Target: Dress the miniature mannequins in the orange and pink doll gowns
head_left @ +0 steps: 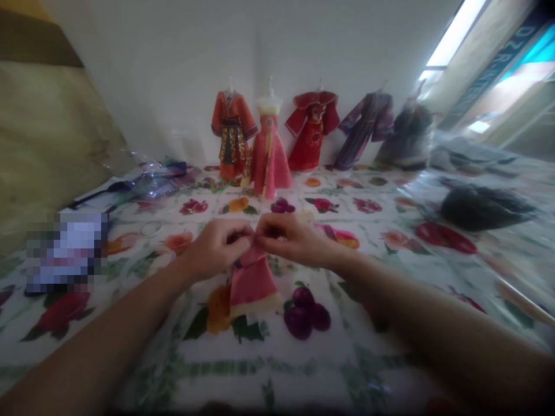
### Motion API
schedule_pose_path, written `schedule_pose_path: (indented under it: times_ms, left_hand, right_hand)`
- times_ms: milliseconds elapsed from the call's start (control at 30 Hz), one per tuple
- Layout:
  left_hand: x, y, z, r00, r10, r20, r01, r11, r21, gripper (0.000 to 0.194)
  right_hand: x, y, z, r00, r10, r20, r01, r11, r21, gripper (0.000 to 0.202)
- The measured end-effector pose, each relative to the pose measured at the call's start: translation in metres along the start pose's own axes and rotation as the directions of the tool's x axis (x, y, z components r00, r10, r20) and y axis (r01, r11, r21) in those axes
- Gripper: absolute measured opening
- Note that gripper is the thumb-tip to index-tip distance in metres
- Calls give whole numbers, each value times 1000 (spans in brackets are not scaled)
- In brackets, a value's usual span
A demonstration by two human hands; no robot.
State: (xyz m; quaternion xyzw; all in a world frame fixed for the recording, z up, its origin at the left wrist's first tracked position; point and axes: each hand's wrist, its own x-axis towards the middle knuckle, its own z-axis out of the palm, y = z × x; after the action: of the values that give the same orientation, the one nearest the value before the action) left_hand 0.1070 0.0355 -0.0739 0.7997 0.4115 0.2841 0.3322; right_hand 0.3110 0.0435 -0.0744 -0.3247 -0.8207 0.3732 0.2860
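A small pink doll garment (255,284) with a pale cream hem hangs down between my hands, its lower part flared over the fruit-print tablecloth (269,346). My left hand (220,245) pinches its upper left edge between thumb and fingers. At the upper right edge, my right hand (291,238) is closed on the same garment, its fingertips nearly meeting those of the left. The fingers hide the garment's top. Just behind my right hand lies a small pink and orange piece (340,236), blurred.
Along the wall stand small dress forms wearing an orange robe (235,118), a pink dress (277,159), a red outfit (313,130), a purple robe (366,127) and a dark garment (407,136). Clear plastic bags (158,176) lie left; a dark bundle (485,207) lies right. A phone-like object (69,251) is pixelated.
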Motion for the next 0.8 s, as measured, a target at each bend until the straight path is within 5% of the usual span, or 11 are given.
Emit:
schedule_pose_path:
  times_ms: [800]
  left_hand:
    - [-1,-1,1,1000,-23,7,24,999,-44,13]
  right_hand:
    - [0,-4,-2,999,14,30,-14,1000,-12,6]
